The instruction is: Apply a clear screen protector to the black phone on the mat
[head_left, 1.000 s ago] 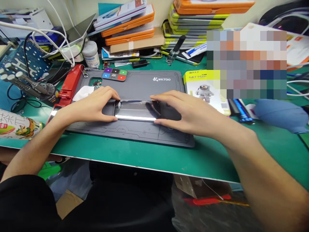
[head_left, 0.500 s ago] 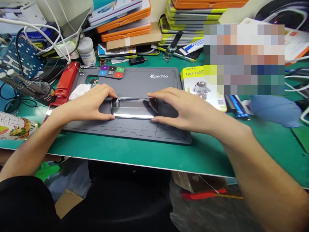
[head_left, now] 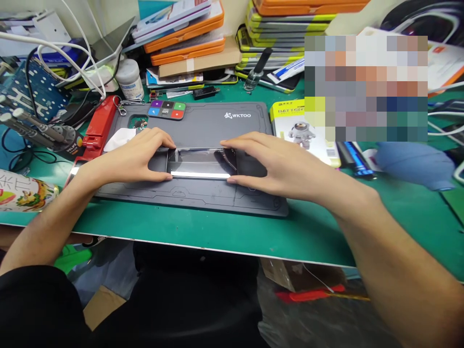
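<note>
A glossy, dark phone-like panel [head_left: 203,163] lies lengthwise on the grey work mat [head_left: 203,126], with bright reflections along its surface. At its left end my left hand [head_left: 145,157] grips the corners between thumb and fingertips. My right hand [head_left: 271,162] holds the opposite end the same way, thumb at the near edge and fingers at the far edge. Beyond the panel, a small card with coloured squares [head_left: 167,110] rests on the mat. A white cloth or wipe [head_left: 119,139] sits beside my left hand.
A red tool [head_left: 99,123] and a printed can [head_left: 27,191] are at left. A yellow-and-white battery box [head_left: 302,130] and a blue air blower [head_left: 413,164] are at right. Stacked orange cases [head_left: 188,48] and a white jar [head_left: 129,79] stand behind.
</note>
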`<state>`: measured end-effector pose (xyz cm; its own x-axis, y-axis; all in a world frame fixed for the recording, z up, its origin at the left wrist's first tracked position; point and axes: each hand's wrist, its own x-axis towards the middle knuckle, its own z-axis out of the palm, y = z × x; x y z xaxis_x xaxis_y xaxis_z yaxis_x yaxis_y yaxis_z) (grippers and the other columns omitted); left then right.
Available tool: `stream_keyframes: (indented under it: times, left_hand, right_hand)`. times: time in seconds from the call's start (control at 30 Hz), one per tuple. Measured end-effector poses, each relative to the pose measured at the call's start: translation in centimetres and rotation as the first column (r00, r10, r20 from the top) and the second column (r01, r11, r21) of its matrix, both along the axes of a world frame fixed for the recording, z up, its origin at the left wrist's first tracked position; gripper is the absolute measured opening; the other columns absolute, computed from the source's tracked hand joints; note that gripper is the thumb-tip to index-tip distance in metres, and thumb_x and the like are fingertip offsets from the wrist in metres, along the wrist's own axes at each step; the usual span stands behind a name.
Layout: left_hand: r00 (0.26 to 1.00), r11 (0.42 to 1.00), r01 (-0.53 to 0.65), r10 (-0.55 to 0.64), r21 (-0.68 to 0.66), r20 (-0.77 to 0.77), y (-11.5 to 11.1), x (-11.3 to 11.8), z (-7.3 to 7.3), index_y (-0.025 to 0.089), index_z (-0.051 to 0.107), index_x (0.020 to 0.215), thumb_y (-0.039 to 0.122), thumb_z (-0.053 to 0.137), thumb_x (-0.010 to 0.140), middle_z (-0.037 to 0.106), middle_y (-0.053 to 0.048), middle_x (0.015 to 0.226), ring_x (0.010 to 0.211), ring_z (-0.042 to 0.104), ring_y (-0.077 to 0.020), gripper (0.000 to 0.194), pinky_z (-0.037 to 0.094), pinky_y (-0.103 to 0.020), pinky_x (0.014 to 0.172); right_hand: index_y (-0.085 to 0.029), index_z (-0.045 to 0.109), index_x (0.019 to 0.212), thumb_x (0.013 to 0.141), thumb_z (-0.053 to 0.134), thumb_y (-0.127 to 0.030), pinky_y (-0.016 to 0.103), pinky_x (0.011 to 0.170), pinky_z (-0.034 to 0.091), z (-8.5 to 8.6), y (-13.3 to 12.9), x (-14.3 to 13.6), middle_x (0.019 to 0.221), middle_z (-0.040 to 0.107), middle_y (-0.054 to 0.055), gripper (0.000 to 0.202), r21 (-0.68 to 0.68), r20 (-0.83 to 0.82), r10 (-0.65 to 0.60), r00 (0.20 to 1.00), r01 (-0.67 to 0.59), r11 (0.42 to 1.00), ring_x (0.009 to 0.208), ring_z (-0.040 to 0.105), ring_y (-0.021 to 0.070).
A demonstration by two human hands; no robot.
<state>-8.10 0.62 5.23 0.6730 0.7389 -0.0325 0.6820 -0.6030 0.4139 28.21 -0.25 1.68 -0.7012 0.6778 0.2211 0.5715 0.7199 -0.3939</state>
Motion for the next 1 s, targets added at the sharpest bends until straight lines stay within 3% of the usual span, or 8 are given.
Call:
stream_keyframes:
  times: [0.2, 0.3, 0.4, 0.77, 1.0]
  left_hand:
    - [0.999, 0.999, 0.031, -0.031, 0.022, -0.018, 0.0, -0.1, 0.0, 0.021, 0.061, 0.137, 0.064, 0.079, 0.093, 0.065, -0.016, 0.143, 0.135, 0.060, -0.0359, 0.064, 0.047, -0.051, 0.117]
    - [0.999, 0.996, 0.026, -0.022, 0.091, -0.044, -0.3, 0.3, -0.5, 0.020, 0.060, 0.136, 0.071, 0.077, 0.093, 0.065, -0.017, 0.141, 0.132, 0.060, -0.0365, 0.069, 0.045, -0.050, 0.117]
    - [0.998, 0.986, 0.006, 0.004, 0.165, -0.055, -0.9, 0.9, -1.2, 0.019, 0.060, 0.136, 0.069, 0.077, 0.095, 0.065, -0.018, 0.142, 0.132, 0.060, -0.0369, 0.066, 0.044, -0.049, 0.117]
    - [0.993, 0.955, 0.023, 0.013, 0.294, -0.121, -1.6, 1.4, -2.6, 0.014, 0.063, 0.136, 0.081, 0.062, 0.100, 0.067, -0.021, 0.143, 0.127, 0.061, -0.0392, 0.076, 0.043, -0.049, 0.109]
    - [0.999, 0.931, 0.007, 0.013, 0.365, -0.052, -1.7, 1.6, -3.7, 0.012, 0.067, 0.131, 0.080, 0.067, 0.097, 0.070, -0.019, 0.138, 0.121, 0.065, -0.0368, 0.076, 0.045, -0.046, 0.105]
  right_hand:
    - [-0.027, 0.057, 0.161, 0.104, 0.065, -0.061, 0.060, 0.106, 0.060, -0.5, 0.4, 0.1, 0.149, 0.072, 0.016, 0.067, 0.006, -0.002, 0.001, 1.000, -0.001, 1.000, 0.131, 0.070, 0.0418]
    - [-0.028, 0.058, 0.160, 0.104, 0.066, -0.062, 0.060, 0.105, 0.061, -0.8, 0.5, 0.1, 0.148, 0.073, 0.016, 0.066, 0.013, -0.013, 0.005, 1.000, -0.005, 1.000, 0.130, 0.071, 0.0416]
    - [-0.029, 0.059, 0.158, 0.103, 0.068, -0.061, 0.062, 0.107, 0.062, -0.9, 0.5, 0.1, 0.149, 0.072, 0.016, 0.064, 0.009, -0.026, 0.019, 0.999, -0.018, 1.000, 0.131, 0.071, 0.0420]
    - [-0.028, 0.057, 0.157, 0.106, 0.063, -0.063, 0.065, 0.110, 0.061, -0.8, 0.2, -0.3, 0.152, 0.070, 0.017, 0.062, -0.021, 0.035, 0.013, 0.999, -0.013, 1.000, 0.136, 0.071, 0.0414]
    - [-0.029, 0.051, 0.163, 0.108, 0.062, -0.057, 0.064, 0.108, 0.062, -1.3, -0.3, -0.7, 0.151, 0.070, 0.019, 0.063, 0.098, 0.112, 0.022, 0.993, -0.034, 0.995, 0.132, 0.072, 0.0411]
